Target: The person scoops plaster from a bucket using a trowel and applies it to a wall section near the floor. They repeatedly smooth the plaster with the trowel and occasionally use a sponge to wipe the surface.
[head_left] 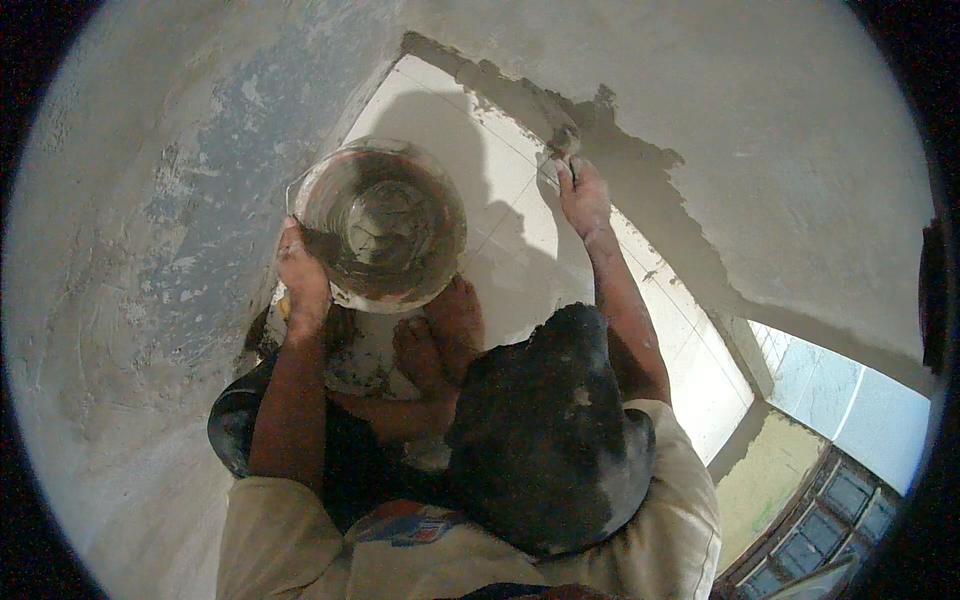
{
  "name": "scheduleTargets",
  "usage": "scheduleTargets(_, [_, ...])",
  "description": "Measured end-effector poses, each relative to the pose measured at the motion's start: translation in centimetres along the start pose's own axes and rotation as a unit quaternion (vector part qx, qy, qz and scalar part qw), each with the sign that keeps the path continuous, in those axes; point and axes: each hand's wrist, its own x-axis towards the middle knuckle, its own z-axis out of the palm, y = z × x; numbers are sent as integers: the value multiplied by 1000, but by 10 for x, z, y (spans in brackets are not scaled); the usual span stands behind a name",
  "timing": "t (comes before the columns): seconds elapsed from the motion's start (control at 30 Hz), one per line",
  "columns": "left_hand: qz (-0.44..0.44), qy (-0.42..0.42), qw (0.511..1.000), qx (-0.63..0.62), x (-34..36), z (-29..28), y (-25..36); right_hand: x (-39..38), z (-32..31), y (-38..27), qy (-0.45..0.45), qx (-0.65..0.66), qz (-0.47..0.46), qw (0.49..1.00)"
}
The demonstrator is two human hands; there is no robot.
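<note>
My left hand [303,272] is closed on the left rim of a round bucket [452,225], which is tilted so that its inside shows. Wet grey mortar [385,222] coats the inner wall and lies at the bottom. Out ahead and to the right, my right hand [585,200] is wrapped round the handle of a small trowel [565,142]. Its mortar-smeared blade is against the foot of the right wall, where a darker damp strip of mortar [645,175] runs along the floor edge. My fingers hide most of the handle.
Plastered walls rise at the left [200,200] and right [800,180], meeting in a far corner. Pale tiles [520,250] cover the floor, with my bare feet [455,325] on it just behind the bucket. A window with dark bars [840,495] shows at lower right.
</note>
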Motion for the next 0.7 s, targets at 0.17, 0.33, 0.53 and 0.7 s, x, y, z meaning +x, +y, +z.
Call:
scheduleTargets(0.17, [21, -3, 1000, 8, 7, -12, -4, -31, -12, 11, 10, -4, 14, 1000])
scheduleTargets(0.33, [-24, 3, 999, -22, -7, 2, 14, -17, 10, 1, -67, -108, -39, 991])
scheduleTargets(0.53, [-6, -3, 999, -49, -12, 8, 21, 17, 40, 7, -105, -164, 24, 981])
scheduleTargets(0.7, [-27, -13, 998, -59, -7, 2, 15, 23, -18, -6, -120, -107, 25, 987])
